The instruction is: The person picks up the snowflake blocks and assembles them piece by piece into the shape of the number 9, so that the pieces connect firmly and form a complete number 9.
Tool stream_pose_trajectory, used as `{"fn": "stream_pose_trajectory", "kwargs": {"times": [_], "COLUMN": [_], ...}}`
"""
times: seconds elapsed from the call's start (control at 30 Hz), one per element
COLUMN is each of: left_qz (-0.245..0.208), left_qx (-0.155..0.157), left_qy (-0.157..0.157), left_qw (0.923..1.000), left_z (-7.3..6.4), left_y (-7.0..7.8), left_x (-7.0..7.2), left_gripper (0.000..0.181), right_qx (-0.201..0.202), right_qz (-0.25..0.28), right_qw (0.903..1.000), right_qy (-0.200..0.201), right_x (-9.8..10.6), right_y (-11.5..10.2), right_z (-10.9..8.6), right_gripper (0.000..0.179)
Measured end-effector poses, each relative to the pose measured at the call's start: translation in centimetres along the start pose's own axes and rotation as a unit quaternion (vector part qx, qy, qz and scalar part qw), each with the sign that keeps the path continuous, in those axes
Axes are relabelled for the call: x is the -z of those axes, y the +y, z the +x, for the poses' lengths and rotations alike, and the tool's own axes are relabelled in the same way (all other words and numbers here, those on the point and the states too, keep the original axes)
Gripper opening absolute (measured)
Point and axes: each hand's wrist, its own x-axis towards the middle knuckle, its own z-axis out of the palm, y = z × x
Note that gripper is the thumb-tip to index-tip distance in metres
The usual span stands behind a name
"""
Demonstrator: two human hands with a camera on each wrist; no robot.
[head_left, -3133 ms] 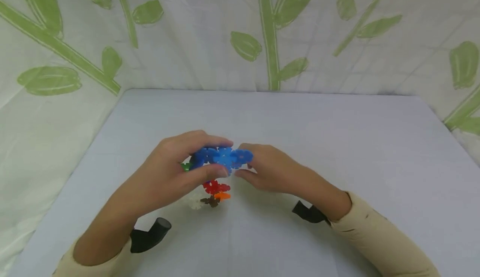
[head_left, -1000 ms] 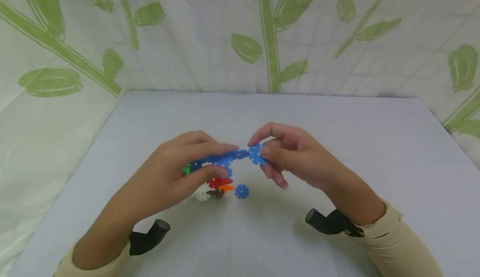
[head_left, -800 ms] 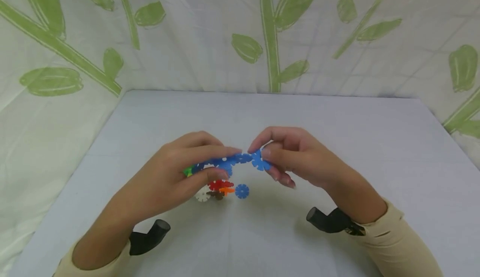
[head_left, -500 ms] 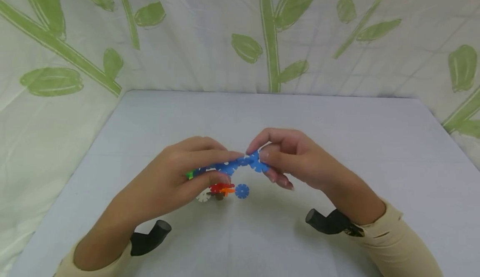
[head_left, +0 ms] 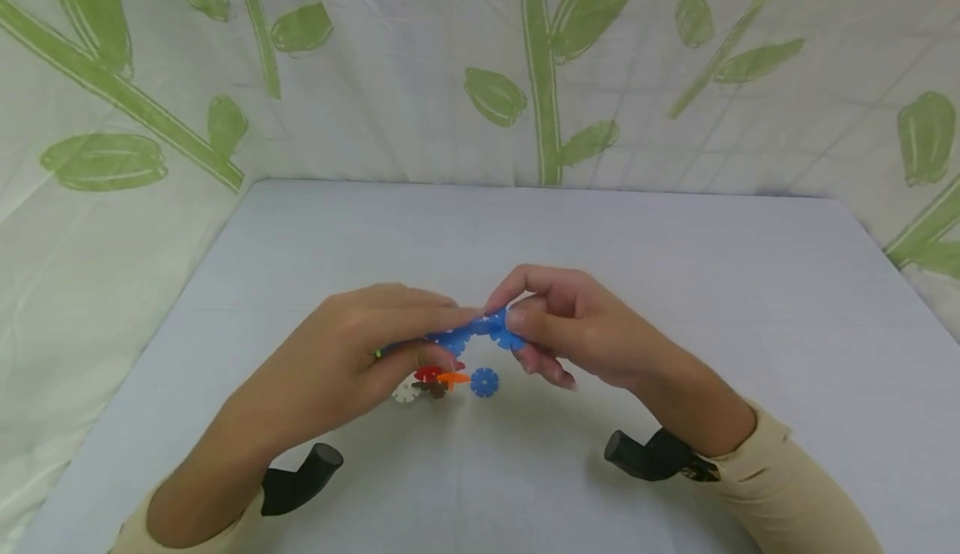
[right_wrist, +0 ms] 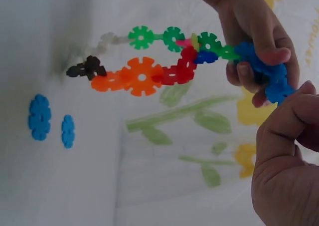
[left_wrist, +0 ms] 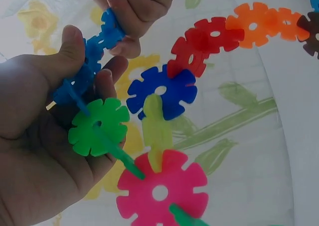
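Observation:
My left hand (head_left: 360,333) grips the blue end of a chain of slotted snowflake discs, held above the table. At that end my right hand (head_left: 573,321) pinches a blue snowflake disc (head_left: 506,333) between thumb and index finger. It meets the last blue piece; how deep the slots sit, I cannot tell. Below the left hand hangs the rest of the chain: in the left wrist view a green disc (left_wrist: 98,127), pink disc (left_wrist: 162,186), dark blue disc (left_wrist: 162,92) and red disc (left_wrist: 214,34). An orange disc (right_wrist: 142,76) and brown disc (right_wrist: 93,67) show in the right wrist view.
Two loose blue discs, a larger one (right_wrist: 40,117) and a smaller-looking one (right_wrist: 68,131), lie on the white table (head_left: 675,287). Black curved mounts (head_left: 300,479) are worn at both wrists. A cloth with painted leaves (head_left: 495,96) hangs behind the table.
The right hand drew back from the chain with a blue disc, uncovering a loose one on the table. Over the last second it moved left and slightly down, bringing the disc against the chain's end.

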Motion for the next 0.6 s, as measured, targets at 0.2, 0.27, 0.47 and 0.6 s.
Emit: {"fn": "stream_pose_trajectory", "kwargs": {"times": [0.2,0.27,0.47,0.6], "left_qz": [-0.003,-0.004,0.019,0.038], "left_qx": [0.012,0.011,0.008,0.02], "left_qy": [-0.031,-0.037,-0.039,-0.037], "left_qw": [0.9995,0.9992,0.999,0.9984], "left_z": [-0.4,-0.5,-0.4,-0.3], "left_y": [-0.3,-0.4,-0.5,-0.5], "left_x": [1.0,1.2,1.4,1.5], "left_gripper": [0.04,0.038,0.034,0.035], "right_qx": [-0.032,-0.064,-0.126,-0.137], "right_qz": [-0.007,-0.086,-0.53,-0.629], "right_qw": [0.9987,0.9931,0.8336,0.7495], "right_qy": [0.039,0.047,-0.092,-0.154], "right_x": [0.0,0.0,-0.8,-1.3], "right_y": [1.6,2.7,5.6,6.4], "right_z": [0.9,1.2,1.2,1.2], "right_gripper": [0.025,0.024,0.038,0.042]}}
